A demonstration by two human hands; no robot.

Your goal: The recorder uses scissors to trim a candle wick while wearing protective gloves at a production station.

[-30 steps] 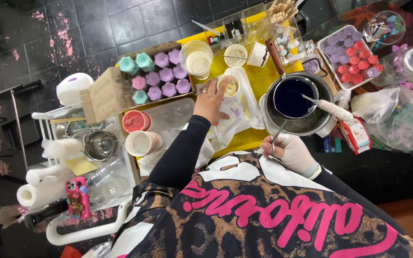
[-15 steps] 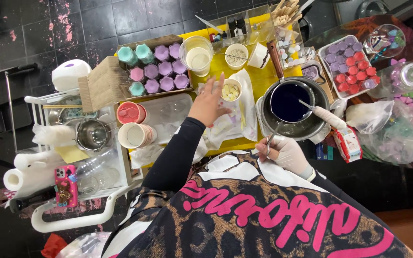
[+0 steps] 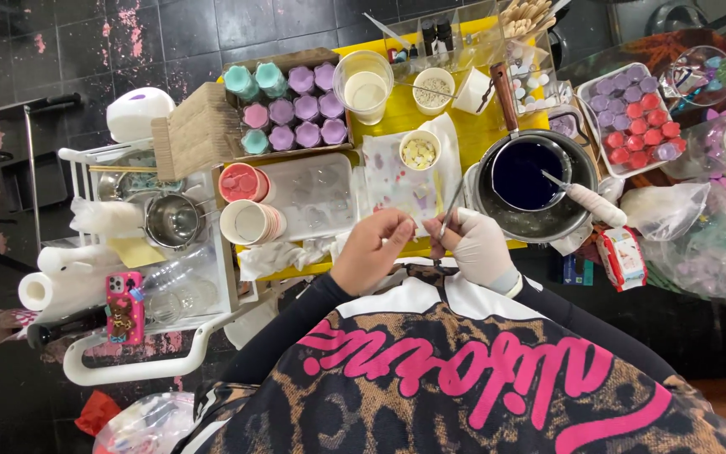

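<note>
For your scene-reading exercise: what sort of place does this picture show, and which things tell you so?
Probably a home craft workspace for candle or wax-melt making: a pot of dark blue liquid, a box of pastel moulded pieces and a clear mould tray.

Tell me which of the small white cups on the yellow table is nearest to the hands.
The small cup of pale chips, just beyond the left hand and gloved right hand. The grain-filled cup stands farther back.

The floor (image 3: 86, 50) is made of dark square tiles with pink spots in the upper left of the frame. A white cart (image 3: 128, 370) stands at the left, beside a yellow table (image 3: 472, 134)
</note>
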